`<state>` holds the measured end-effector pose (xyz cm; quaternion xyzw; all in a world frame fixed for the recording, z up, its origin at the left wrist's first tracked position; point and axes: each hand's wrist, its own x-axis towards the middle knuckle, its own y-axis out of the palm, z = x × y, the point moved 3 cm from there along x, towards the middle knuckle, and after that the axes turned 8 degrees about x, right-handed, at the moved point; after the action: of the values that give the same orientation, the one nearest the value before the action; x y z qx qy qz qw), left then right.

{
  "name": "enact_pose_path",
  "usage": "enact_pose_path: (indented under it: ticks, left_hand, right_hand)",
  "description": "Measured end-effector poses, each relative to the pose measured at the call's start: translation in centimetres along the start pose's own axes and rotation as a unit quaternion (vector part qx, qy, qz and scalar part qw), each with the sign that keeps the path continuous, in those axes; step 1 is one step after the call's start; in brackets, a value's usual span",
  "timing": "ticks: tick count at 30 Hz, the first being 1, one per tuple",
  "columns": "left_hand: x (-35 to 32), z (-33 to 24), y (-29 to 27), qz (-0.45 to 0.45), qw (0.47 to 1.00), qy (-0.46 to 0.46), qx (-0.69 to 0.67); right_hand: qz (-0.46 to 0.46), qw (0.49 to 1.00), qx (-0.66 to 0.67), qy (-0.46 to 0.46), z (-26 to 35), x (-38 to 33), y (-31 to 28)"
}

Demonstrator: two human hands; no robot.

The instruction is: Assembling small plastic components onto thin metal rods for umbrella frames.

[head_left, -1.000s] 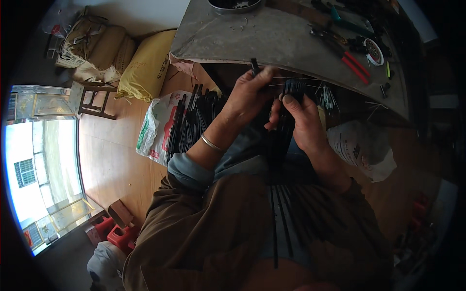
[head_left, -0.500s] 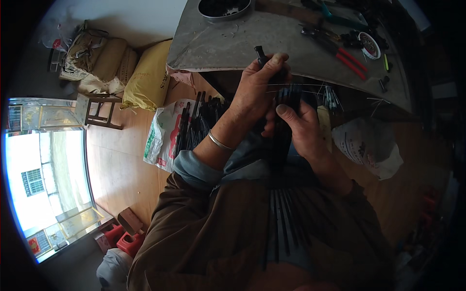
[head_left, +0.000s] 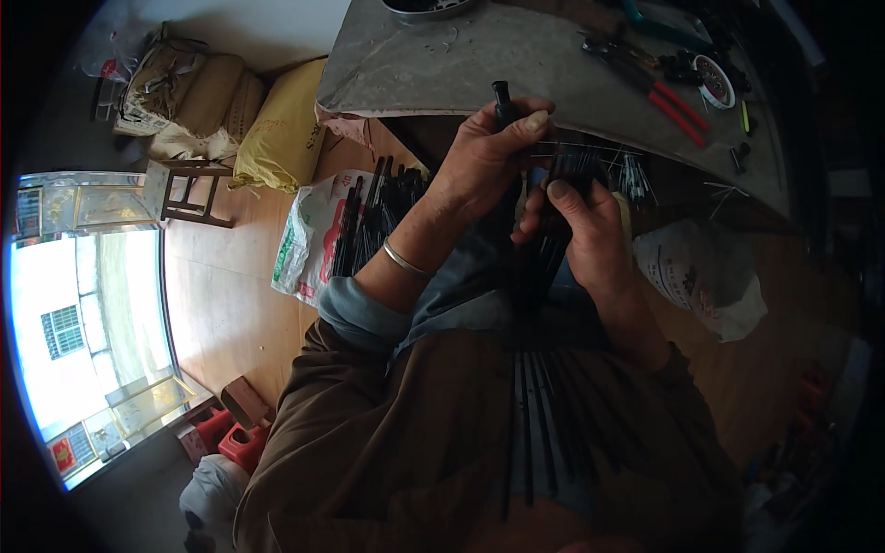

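Slim black rods [head_left: 544, 258] (ends fanned) clasped by right hand [head_left: 592, 230]; left hand [head_left: 484, 152] grips black cylinder [head_left: 502, 100].

The left hand [head_left: 484, 152] and right hand [head_left: 592, 230] made two; there were one black handle [head_left: 501, 98], dark rods [head_left: 573, 166] too many to count, one bracelet [head_left: 402, 260], one metal bowl [head_left: 430, 16], one white dish [head_left: 730, 92] and, far left, one yellow sack [head_left: 279, 129].

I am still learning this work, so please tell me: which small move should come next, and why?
Perhaps tighten the right hand around the dark rods: their lower ends fan out over the lap, while the left hand holds a black tube-like piece.
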<state>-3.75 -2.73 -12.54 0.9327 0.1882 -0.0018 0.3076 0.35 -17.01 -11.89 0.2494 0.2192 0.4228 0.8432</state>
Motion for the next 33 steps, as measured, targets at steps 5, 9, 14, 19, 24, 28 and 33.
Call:
enact_pose_path:
  ticks: [5, 9, 14, 19, 24, 28, 33]
  left_hand:
    - [-0.1, 0.0, -0.1, -0.014, 1.0, -0.006, 0.02]
    - [-0.2, -0.4, 0.3, -0.031, 1.0, -0.001, 0.002]
    - [-0.3, -0.6, 0.4, -0.051, 0.999, -0.008, 0.013]
    - [-0.3, -0.6, 0.4, -0.035, 0.999, -0.005, 0.004]
    - [-0.3, -0.4, 0.3, -0.02, 1.0, -0.007, 0.019]
    - [-0.3, -1.0, 0.4, -0.045, 0.998, 0.009, 0.034]
    - [-0.2, -1.1, 0.3, -0.055, 0.995, 0.033, 0.072]
  right_hand:
    - [0.0, 1.0, -0.007, 0.004, -0.3, 0.1, 0.2]
    - [0.002, 1.0, -0.002, -0.001, -0.4, 0.2, 0.3]
    - [0.002, 1.0, -0.012, -0.002, -0.2, 0.3, 0.5]
    - [0.006, 1.0, -0.025, 0.002, -0.3, 0.5, 0.4]
    - [0.007, 1.0, -0.022, -0.002, -0.2, 0.5, 0.4]
    - [0.011, 1.0, -0.018, 0.009, -0.4, 0.6, 0.4]
    - [0.009, 1.0, -0.014, 0.001, -0.3, 0.5, 0.5]
